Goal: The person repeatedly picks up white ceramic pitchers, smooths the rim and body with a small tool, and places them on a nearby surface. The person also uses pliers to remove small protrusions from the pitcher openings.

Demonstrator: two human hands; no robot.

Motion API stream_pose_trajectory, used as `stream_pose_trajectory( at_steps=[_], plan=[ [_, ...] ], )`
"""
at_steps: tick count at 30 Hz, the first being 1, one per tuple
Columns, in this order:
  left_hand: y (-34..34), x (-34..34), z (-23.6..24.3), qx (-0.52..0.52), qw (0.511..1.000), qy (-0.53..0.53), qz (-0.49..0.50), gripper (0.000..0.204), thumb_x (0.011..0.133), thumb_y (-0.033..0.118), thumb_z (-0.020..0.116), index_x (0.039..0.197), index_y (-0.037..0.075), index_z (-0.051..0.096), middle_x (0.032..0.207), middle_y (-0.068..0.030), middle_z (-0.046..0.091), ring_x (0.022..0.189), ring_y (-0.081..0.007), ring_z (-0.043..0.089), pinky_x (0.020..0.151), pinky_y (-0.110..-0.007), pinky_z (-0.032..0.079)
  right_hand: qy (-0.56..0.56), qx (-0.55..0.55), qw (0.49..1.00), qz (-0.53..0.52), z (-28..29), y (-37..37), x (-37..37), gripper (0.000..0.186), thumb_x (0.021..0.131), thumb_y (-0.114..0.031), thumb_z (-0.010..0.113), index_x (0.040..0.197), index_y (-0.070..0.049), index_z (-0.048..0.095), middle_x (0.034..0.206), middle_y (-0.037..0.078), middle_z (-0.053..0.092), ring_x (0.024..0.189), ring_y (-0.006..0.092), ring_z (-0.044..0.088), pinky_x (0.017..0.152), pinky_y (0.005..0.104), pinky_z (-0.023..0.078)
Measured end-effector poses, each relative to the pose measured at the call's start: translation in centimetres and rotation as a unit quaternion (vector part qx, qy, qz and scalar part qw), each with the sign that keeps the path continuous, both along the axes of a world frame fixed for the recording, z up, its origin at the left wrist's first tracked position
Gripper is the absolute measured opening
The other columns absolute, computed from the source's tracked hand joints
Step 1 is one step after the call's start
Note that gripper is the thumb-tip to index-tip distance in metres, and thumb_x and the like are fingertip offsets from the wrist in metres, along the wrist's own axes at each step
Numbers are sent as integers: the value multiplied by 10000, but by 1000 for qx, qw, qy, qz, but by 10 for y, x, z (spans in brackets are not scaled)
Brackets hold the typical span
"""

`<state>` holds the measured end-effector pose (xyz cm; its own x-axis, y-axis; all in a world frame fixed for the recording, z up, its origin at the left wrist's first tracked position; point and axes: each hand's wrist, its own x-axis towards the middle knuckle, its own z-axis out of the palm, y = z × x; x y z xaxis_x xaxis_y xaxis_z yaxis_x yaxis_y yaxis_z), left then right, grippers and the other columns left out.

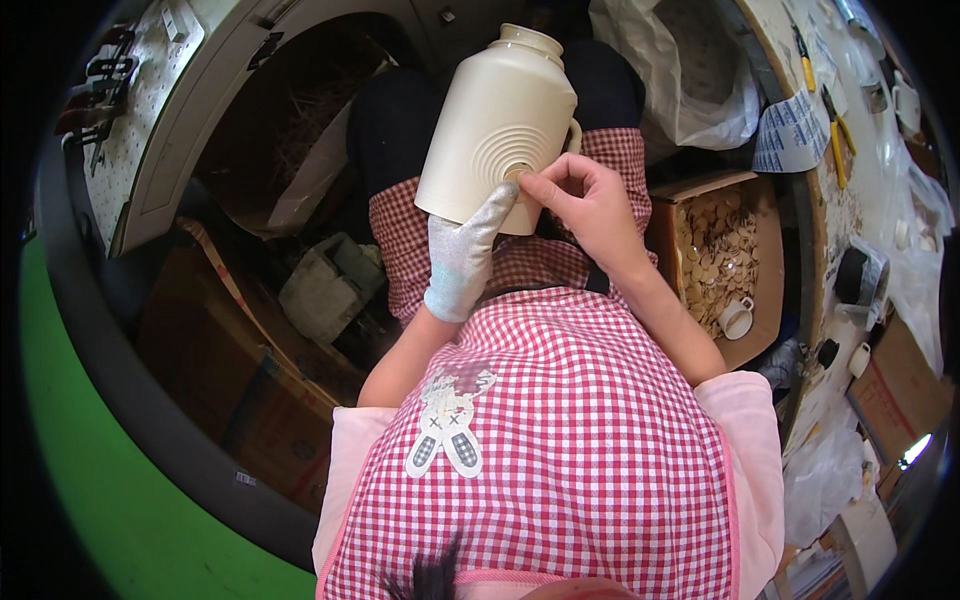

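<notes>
A cream plastic jug body [485, 115] with a ringed neck and a side handle [575, 135] lies tilted across my lap, its neck pointing away from me. Concentric ridges on its face surround a small round spot [517, 171]. My left hand [462, 255], in a pale grey glove, grips the jug's near end, with the thumb on the face beside that spot and the other fingers hidden underneath. Bare, my right hand [597, 205] has thumb and index finger pinched together at the round spot. Whatever lies between these fingertips is too small to make out.
To the right, a cardboard box [768, 290] holds many small tan discs [712, 245] and a white cup-like piece [737, 318]. A sticker sheet [800, 132] overhangs the workbench edge near yellow-handled pliers [838, 145]. A clear plastic bag [690, 85] hangs beyond my knee.
</notes>
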<state>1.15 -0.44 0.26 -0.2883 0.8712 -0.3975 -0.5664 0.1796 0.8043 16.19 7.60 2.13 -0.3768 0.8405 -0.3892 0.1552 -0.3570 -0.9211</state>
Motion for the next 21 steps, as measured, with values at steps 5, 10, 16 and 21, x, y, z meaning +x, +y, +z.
stream_pose_trajectory(
  at_steps=[5, 10, 16, 21],
  plan=[
    [-3, 0, -1, 1, 998, 53, -26, 435, 985, 101, 739, 1384, 30, 580, 1294, -95, 674, 1138, -179, 674, 969, -312, 558, -38, -43, 992, 114, 5, 33, 10, 283, 873, -240, 869, 883, 10, 736, 803, 43, 733, 716, 96, 660, 666, 243, 532],
    [-1, -3, -1, -4, 999, 46, 6, 463, 945, 75, 782, 1362, 7, 591, 1259, -109, 690, 1110, -180, 687, 951, -311, 574, -53, -19, 991, 121, 3, 36, 2, 289, 865, -248, 874, 883, 7, 740, 786, 57, 735, 672, 96, 667, 632, 235, 545],
    [-1, -2, -4, 8, 1000, 10, 21, 427, 955, 65, 766, 1344, -3, 603, 1243, -106, 697, 1096, -180, 691, 949, -309, 572, -23, -74, 995, 64, -3, 26, 9, 329, 833, -276, 899, 830, -29, 681, 765, 63, 715, 668, 105, 662, 594, 254, 538],
    [0, -16, -4, 7, 995, 101, -13, 412, 984, 101, 733, 1357, -11, 598, 1248, -109, 695, 1097, -175, 685, 941, -306, 564, -127, 66, 989, 37, -22, 35, -5, 579, 704, -366, 985, 729, -125, 459, 695, -7, 568, 616, 95, 565, 575, 243, 501]
  ],
)
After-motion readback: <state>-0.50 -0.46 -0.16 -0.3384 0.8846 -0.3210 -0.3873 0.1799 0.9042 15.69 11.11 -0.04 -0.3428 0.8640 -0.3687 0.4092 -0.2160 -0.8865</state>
